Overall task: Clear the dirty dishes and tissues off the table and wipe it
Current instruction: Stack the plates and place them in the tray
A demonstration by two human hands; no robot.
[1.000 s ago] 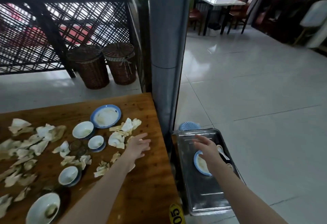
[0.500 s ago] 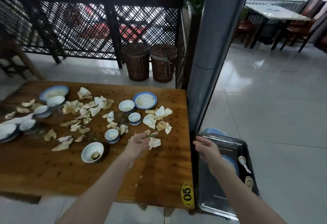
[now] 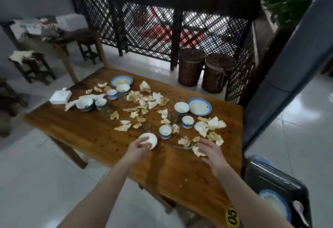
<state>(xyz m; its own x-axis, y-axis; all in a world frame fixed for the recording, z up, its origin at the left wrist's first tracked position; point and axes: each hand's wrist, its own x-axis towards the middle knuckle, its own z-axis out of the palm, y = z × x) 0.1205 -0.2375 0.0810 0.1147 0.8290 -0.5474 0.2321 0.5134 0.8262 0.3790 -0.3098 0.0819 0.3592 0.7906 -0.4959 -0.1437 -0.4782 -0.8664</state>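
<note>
Fingers (image 3: 144, 142) of the left hand (image 3: 137, 148) curl round the near rim of a white bowl (image 3: 152, 138), which sits tipped near the front of the worktop (image 3: 86, 130); whether it has left the wood I cannot tell. On the right hand (image 3: 211, 153) the fingers are spread and relaxed, grasping nothing, their tips at a crumpled tissue (image 3: 197, 153).

It would be best to lift the bowl level, since dregs may slop, and carry it to the tray (image 3: 270, 179) low and well right of the right fingers, where a plate (image 3: 273, 205) and spoon (image 3: 299, 211) already lie. The free hand could gather the tissue on the same trip.

Just beyond the left fingers stand a glass (image 3: 146, 126) and a small cup (image 3: 165, 131), near enough to knock, so the bowl is better drawn back than pushed forward.

Farther beyond, more dishes (image 3: 199, 106) and scattered tissues (image 3: 142, 99) cover the wood, with a tissue box (image 3: 60, 97) far to the left. Past the worktop are two wicker baskets (image 3: 191, 67), a dark lattice screen (image 3: 153, 29) and a pale tiled floor (image 3: 45, 173).
</note>
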